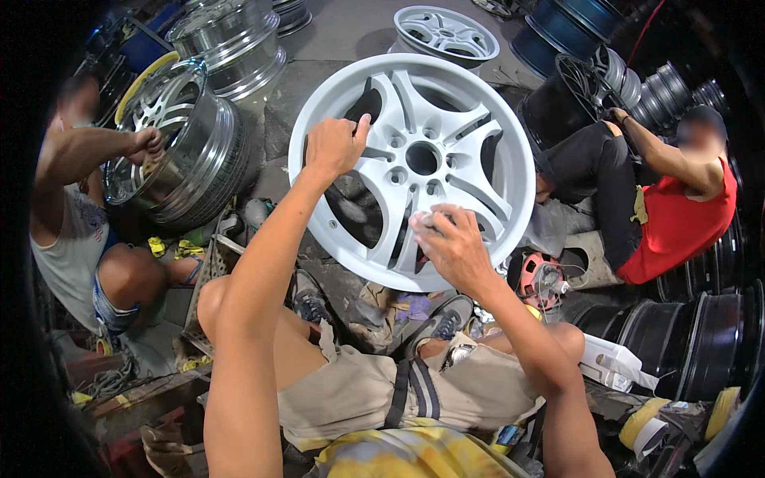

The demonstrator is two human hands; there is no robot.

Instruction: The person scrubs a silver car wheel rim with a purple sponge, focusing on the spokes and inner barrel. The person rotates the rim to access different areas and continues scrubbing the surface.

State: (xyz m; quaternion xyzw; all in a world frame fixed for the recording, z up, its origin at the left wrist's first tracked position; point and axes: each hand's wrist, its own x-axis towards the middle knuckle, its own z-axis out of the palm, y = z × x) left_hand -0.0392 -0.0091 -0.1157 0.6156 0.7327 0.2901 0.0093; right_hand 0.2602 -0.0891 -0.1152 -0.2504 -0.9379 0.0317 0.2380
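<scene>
A light grey alloy wheel rim (382, 151) with broad split spokes stands tilted in front of my knees, its face toward me. My left hand (336, 147) is closed over a spoke at the rim's left side, thumb pointing up. Below the centre hole, my right hand (456, 245) pinches a small pale, pinkish-white piece (421, 220) against a lower spoke. Whether that piece is cloth or abrasive paper, I cannot tell. My left fingertips are hidden behind the hand.
Another grey rim (446, 36) lies beyond. At left, a person grips a polished rim (171, 135); at right, a person in red sits by a black rim (562, 99). A red power tool (542, 279) lies near my right knee. Dark rims (677, 338) are stacked at right.
</scene>
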